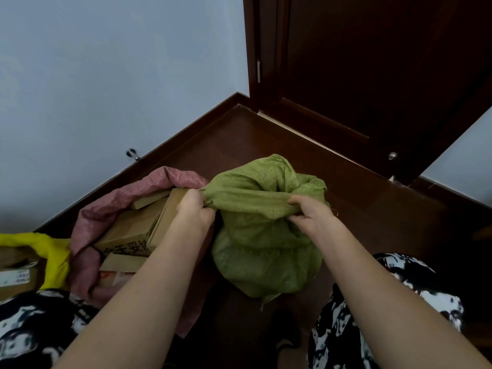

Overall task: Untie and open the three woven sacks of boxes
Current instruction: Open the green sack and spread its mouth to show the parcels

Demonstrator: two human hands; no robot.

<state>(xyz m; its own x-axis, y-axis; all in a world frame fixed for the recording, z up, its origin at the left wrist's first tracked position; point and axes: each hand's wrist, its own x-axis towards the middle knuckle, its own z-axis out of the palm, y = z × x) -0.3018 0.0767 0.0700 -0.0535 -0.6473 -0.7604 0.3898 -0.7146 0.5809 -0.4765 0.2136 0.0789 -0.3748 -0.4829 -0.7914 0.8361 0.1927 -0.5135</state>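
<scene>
Both hands grip the near rim of the green sack (pixel 266 235), which stands on the dark wooden floor (pixel 372 209) straight ahead of the person, between the knees. Left hand (pixel 195 209) pinches a bunched fold at the rim's left end; right hand (pixel 310 211) has its fingers curled over the cloth at the right end. The strip of rim between them runs left to right, pulled fairly taut, and the mouth gapes behind it, away from the person. Widening it looks like a matter of drawing the hands further apart and toward the body; both are equally near.

Three sacks show: the green one, a pink sack (pixel 87 235) just to its left and already open, and a yellow sack (pixel 57 259) at the far left edge, also open. At least four cardboard boxes (pixel 127 230) show in the pink sack; more lie in the yellow one.
</scene>
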